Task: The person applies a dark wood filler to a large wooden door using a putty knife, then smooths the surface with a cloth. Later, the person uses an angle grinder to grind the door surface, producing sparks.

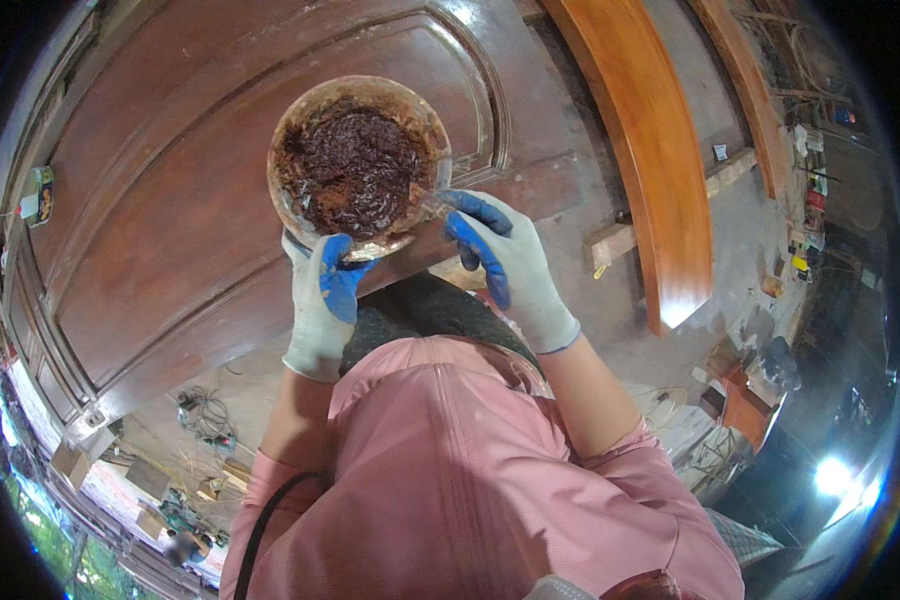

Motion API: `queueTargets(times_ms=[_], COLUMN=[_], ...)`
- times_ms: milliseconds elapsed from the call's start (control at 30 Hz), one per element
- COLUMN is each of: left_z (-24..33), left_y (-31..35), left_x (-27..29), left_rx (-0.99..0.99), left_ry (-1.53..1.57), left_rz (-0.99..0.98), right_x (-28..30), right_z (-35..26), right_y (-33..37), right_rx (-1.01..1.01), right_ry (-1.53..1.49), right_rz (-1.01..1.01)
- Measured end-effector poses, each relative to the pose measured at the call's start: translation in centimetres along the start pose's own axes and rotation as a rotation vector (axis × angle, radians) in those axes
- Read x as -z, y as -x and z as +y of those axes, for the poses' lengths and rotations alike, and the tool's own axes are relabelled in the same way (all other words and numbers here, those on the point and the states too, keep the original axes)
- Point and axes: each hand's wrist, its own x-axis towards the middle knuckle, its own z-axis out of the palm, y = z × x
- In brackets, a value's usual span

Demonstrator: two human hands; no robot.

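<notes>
A round bowl (276,190) with a stained, crusted rim holds thick dark brown paste (355,170). My left hand (322,290), in a white glove with a blue palm, grips the bowl at its near side, thumb by the rim and the other fingers hidden beneath. In a matching glove, my right hand (500,255) pinches a small scraper (428,200) at the bowl's right edge. The scraper's end is smeared with brown and reaches into the paste. Its handle is mostly hidden by my fingers. Beyond the bowl lies a large brown panelled wooden door (190,170).
A glossy curved orange-brown board (650,150) rests on a wooden support (610,243) to the right, with another board (750,90) farther out. A small tin (40,197) stands at the door's left edge. Coiled cables (205,415) lie on the floor at lower left.
</notes>
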Motion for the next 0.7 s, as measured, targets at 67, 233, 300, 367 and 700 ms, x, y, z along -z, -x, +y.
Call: queueTargets(times_ms=[67, 233, 300, 367, 700], left_z=[0.0, 3.2, 2.7, 2.4, 1.5], left_y=[-0.1, -0.1, -0.4, -0.6, -1.7], left_x=[-0.4, -1.1, -1.1, -1.1, -1.1], left_rx=[0.073, 0.268, 0.249, 0.217, 0.255], left_ry=[0.172, 0.517, 0.478, 0.451, 0.531], left_rz=[0.024, 0.039, 0.065, 0.081, 0.134], right_x=[-0.2, -0.7, 0.1, 1.2, 3.5], right_z=[1.3, 2.3, 2.2, 2.5, 3.3], right_y=[-0.7, -1.6, -0.5, 0.1, 1.2], right_rx=[0.213, 0.784, 0.904, 0.856, 0.047], right_ry=[0.222, 1.132, 1.309, 1.288, -0.008], right_rz=[0.057, 0.115, 0.096, 0.073, 0.025])
